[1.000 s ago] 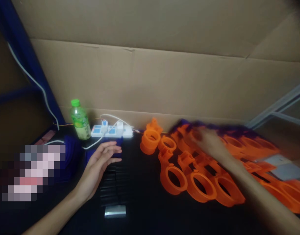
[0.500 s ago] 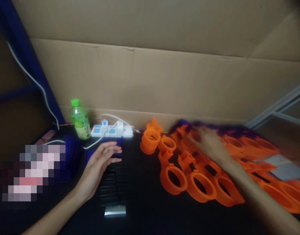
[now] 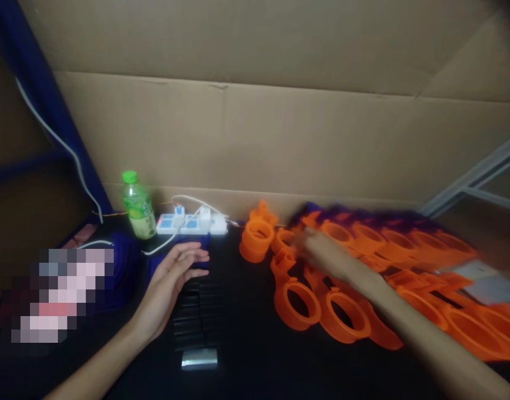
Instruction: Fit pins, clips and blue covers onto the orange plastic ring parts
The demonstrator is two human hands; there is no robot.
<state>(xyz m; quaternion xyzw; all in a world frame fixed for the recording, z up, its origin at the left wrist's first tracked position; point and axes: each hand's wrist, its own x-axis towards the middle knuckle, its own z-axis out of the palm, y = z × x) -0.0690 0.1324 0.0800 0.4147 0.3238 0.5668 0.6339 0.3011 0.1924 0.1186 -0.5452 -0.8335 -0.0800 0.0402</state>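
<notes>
My left hand [image 3: 169, 283] rests open on the dark table, fingers stretched toward the right, beside a row of dark flat blocks [image 3: 196, 311]. My right hand [image 3: 321, 255] reaches over a spread of orange plastic ring parts [image 3: 342, 311]; it is smeared by motion and its fingers cannot be made out. It hovers near the ring parts [image 3: 285, 240] just right of a stacked orange ring [image 3: 255, 239].
A green-capped bottle [image 3: 137, 206] and a white power strip [image 3: 192, 223] with cables stand at the back. A cardboard wall [image 3: 263, 133] closes the rear. A small shiny metal piece [image 3: 199, 359] lies near the front. A blue cloth [image 3: 121, 266] sits at left.
My right hand has slid leftward across the orange ring parts, from the back rows toward the rings near the stack. My left hand has stayed in place.
</notes>
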